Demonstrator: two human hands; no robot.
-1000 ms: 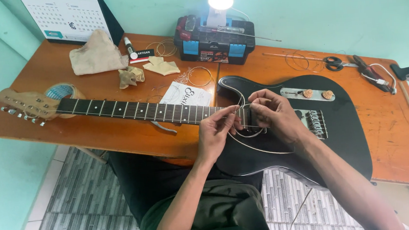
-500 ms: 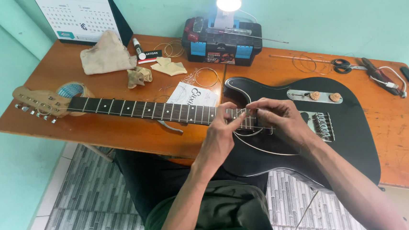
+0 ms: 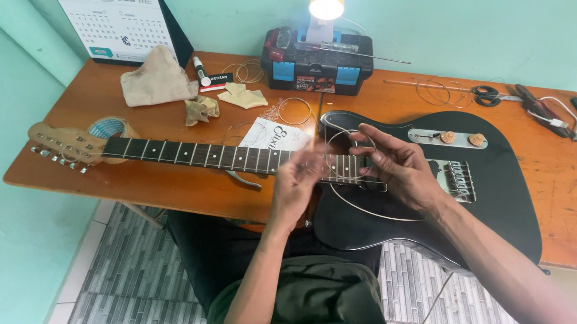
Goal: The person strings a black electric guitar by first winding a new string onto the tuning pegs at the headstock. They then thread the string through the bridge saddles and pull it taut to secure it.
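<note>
The left hand [image 3: 298,181] hangs just over the top end of the dark guitar neck, where it meets the body. Its fingers are bunched close together, but they look blurry, so I cannot tell if they pinch anything. The right hand [image 3: 402,167] is just beside it, over the black body. Its fingers [image 3: 369,151] are pinched together on a thin, shiny metal guitar string [image 3: 341,138] that curls up in a round loop between the two hands.

Under both hands lies the black electric guitar with a brown wooden neck [image 3: 440,199]. It lies flat on the orange-brown wooden table [image 3: 168,184], with its light wooden headstock [image 3: 64,142] pointing to the left. The silver bridge [image 3: 457,178] sits just right of the right hand.

A roll of tape [image 3: 107,129] sits under the neck near the headstock. A white paper packet [image 3: 270,135] lies just behind the neck. Farther back are crumpled tan cloths [image 3: 157,80], coiled spare strings [image 3: 295,109], and a black and blue plastic toolbox [image 3: 316,69]. A small lit lamp [image 3: 327,2] shines behind the toolbox. A white desk calendar [image 3: 123,21] stands in the back left corner. Black-handled scissors [image 3: 490,95] lie at the far right.
</note>
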